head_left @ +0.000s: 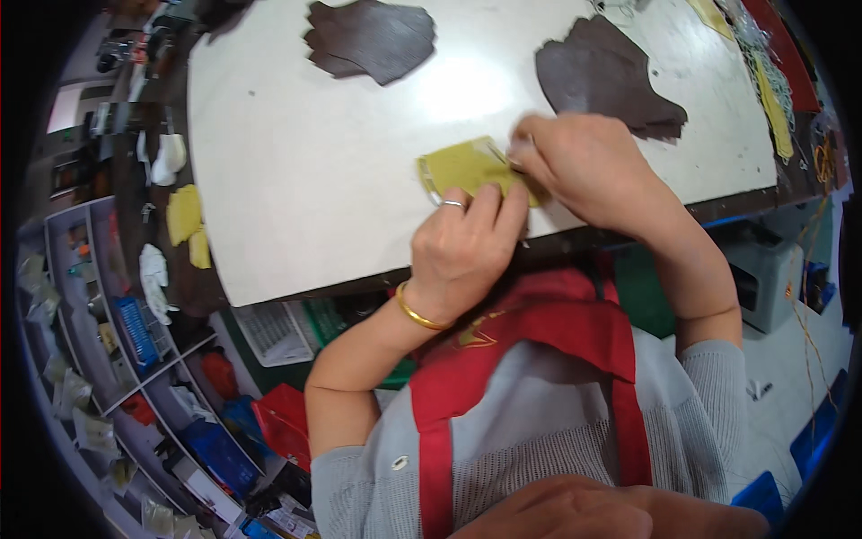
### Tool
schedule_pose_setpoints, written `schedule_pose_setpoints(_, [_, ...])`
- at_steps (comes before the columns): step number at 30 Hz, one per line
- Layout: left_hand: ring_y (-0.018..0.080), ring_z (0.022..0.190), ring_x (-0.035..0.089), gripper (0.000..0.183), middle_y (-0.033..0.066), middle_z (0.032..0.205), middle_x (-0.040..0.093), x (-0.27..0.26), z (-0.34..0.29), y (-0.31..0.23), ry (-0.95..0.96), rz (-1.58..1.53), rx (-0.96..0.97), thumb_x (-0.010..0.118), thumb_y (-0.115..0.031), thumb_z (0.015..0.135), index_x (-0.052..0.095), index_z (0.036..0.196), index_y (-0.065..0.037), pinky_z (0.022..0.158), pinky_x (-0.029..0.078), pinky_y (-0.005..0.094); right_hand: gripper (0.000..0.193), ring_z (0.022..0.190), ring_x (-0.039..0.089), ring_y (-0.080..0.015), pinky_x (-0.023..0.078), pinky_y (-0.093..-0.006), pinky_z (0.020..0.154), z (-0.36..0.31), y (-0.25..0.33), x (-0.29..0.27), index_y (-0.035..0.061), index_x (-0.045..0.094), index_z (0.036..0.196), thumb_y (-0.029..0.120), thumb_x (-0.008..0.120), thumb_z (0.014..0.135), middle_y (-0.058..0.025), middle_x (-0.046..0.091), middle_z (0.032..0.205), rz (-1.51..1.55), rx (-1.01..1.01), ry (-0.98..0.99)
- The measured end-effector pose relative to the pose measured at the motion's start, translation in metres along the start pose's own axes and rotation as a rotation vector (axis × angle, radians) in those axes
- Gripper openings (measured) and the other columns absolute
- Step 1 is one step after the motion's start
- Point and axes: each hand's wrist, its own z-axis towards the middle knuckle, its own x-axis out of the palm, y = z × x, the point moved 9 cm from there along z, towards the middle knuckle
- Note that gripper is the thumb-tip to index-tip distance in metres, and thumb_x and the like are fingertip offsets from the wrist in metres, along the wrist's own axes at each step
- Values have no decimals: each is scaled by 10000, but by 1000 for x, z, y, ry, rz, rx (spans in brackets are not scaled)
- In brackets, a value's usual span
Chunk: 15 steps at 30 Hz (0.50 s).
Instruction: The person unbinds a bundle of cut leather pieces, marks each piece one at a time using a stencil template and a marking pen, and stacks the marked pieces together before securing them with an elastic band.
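Note:
A small yellow piece of leather or cloth (460, 171) lies near the table's front edge, with pale marks or strips along its left and upper right edges. My left hand (462, 241), with a ring and a gold bangle, presses its curled fingertips on the piece's near edge and holds it down. At the piece's right side is my right hand (588, 169), its thumb and fingers pinched together and a little blurred. Whatever lies in that pinch is too small and smeared to name. The right fingers hide the piece's right end.
Two stacks of dark brown leather pieces, one at the far left (368, 40) and one at the far right (606, 76), lie on the white tabletop (296, 180). Yellow scraps (186, 216) are beyond its left edge. Shelf compartments (144, 382) stand lower left; a grey box (768, 278) is at right.

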Motion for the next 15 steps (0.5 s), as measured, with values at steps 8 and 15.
schedule_pose_setpoints(8, [262, 984, 689, 268, 52, 991, 699, 7, 82, 87, -127, -154, 192, 732, -89, 775, 679, 1037, -113, 761, 574, 369, 278, 828, 699, -309, 524, -367, 728, -26, -109, -54, 54, 753, 979, 309, 691, 888, -142, 724, 893, 369, 345, -103])
schedule_pose_setpoints(15, [330, 1403, 441, 460, 61, 1454, 559, 99, 94, 246, 190, -93, -100, 513, -482, 1024, 576, 1395, -217, 1171, 294, 513, 270, 817, 628, -100, 481, -252, 743, -55, -143, -96, 13, 714, 1086, 251, 602, 1023, -52, 684, 868, 457, 351, -415])
